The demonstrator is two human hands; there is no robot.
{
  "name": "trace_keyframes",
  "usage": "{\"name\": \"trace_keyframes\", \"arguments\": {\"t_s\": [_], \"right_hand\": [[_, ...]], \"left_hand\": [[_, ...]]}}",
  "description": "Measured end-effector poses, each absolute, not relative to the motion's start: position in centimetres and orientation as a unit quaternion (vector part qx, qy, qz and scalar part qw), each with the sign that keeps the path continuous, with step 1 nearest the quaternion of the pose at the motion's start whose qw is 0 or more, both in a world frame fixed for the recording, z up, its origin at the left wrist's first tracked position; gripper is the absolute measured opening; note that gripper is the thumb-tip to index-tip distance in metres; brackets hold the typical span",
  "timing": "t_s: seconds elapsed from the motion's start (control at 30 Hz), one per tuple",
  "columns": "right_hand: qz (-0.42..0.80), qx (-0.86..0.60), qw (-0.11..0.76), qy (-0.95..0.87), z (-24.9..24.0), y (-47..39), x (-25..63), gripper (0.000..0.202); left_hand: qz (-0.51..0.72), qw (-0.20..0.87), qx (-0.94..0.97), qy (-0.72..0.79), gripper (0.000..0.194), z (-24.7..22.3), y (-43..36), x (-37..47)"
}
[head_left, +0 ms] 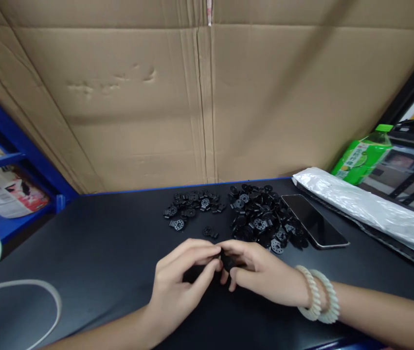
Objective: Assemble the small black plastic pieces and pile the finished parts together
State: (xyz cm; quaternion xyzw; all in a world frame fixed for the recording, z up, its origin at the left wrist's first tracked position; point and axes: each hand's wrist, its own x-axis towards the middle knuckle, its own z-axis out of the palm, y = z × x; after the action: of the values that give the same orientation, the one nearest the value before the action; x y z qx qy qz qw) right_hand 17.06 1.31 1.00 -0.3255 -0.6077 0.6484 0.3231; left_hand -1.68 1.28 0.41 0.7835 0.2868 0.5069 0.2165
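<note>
Over the front of the black tabletop (93, 253), my two hands meet around a small black plastic part (228, 262). My right hand (254, 265), with two beaded bracelets at its wrist, is closed on the part. The fingertips of my left hand (185, 277) pinch at the part's left side; fingers hide most of it. Just beyond lies a single black plastic piece (208, 232) with a round, holed disc and a short tab. Farther back are a smaller pile of such pieces (188, 201) on the left and a larger heap (261, 218) on the right.
A phone (316, 221) lies right of the large heap, beside a long silver-white plastic package (367, 209). A green-capped bottle (363, 155) stands behind. Cardboard (130, 107) walls the back. At left are a blue shelf frame (27, 146) and a looping white cable (55, 296).
</note>
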Motion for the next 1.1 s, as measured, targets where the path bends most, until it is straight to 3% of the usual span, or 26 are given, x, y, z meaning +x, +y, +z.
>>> {"name": "trace_keyframes", "arguments": {"t_s": [0.27, 0.43, 0.57, 0.67, 0.83, 0.93, 1.1], "right_hand": [[0.654, -0.288, 0.268, -0.646, 1.5, 1.6, 18.9, 0.047], [0.604, -0.335, 0.234, -0.684, 1.9, 1.3, 18.9, 0.046], [0.421, -0.377, 0.229, -0.793, 3.3, 0.9, 19.4, 0.042], [0.225, -0.372, 0.238, -0.869, 5.0, 1.6, 21.1, 0.037], [-0.067, -0.436, 0.288, -0.850, 6.6, 5.0, 26.0, 0.039], [-0.094, -0.455, 0.278, -0.841, 6.6, 6.2, 27.9, 0.048], [-0.017, -0.460, 0.294, -0.838, 6.1, 6.3, 27.9, 0.031]], "left_hand": [[0.494, 0.591, 0.540, 0.339, 0.008, 0.4, 2.2, -1.9], [0.479, 0.672, 0.464, 0.322, 0.016, 0.2, 2.3, -1.7], [0.474, 0.616, 0.548, 0.308, 0.016, 0.3, 2.2, -1.7], [0.470, 0.566, 0.609, 0.296, 0.034, 0.2, 2.6, -2.0], [0.385, 0.301, 0.788, 0.375, 0.045, 0.0, 4.1, -3.1], [0.301, 0.179, 0.860, 0.372, 0.055, -0.3, 4.8, -3.4], [0.271, 0.145, 0.883, 0.355, 0.047, -0.4, 5.3, -3.1]]}}
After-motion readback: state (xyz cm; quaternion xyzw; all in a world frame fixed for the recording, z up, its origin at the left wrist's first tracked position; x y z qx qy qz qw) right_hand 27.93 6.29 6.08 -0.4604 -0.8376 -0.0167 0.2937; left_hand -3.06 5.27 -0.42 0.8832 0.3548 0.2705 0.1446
